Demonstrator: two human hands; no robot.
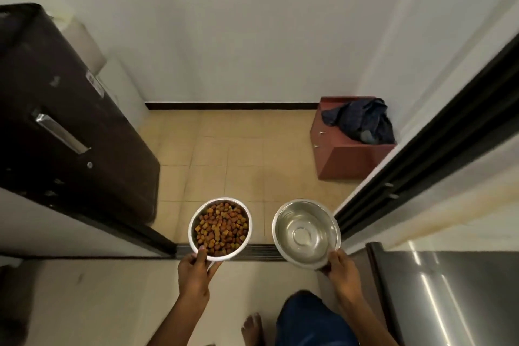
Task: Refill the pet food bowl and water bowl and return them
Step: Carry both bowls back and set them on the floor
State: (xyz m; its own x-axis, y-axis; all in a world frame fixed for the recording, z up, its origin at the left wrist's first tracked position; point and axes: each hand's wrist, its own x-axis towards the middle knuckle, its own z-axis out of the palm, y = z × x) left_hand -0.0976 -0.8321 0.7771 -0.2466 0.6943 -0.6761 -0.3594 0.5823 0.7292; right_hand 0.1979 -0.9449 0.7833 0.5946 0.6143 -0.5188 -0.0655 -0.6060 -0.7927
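Observation:
My left hand point(195, 275) grips the near rim of a steel food bowl point(193, 222), thumb over the edge. The bowl is heaped with brown, orange and green kibble point(222, 229). My right hand point(344, 272) holds a second steel bowl point(306, 233) by its near rim; clear water sits in it, hard to judge how deep. Both bowls are carried level at waist height, side by side and apart, above a dark door threshold point(252, 251).
A dark brown fridge point(70, 135) stands at the left of the doorway. A dark sliding door frame point(421, 165) runs along the right. Beyond lies a tan tiled floor point(224, 154) with a reddish wooden box point(348, 154) holding dark cloth at the back right. A steel appliance point(449, 295) is near right.

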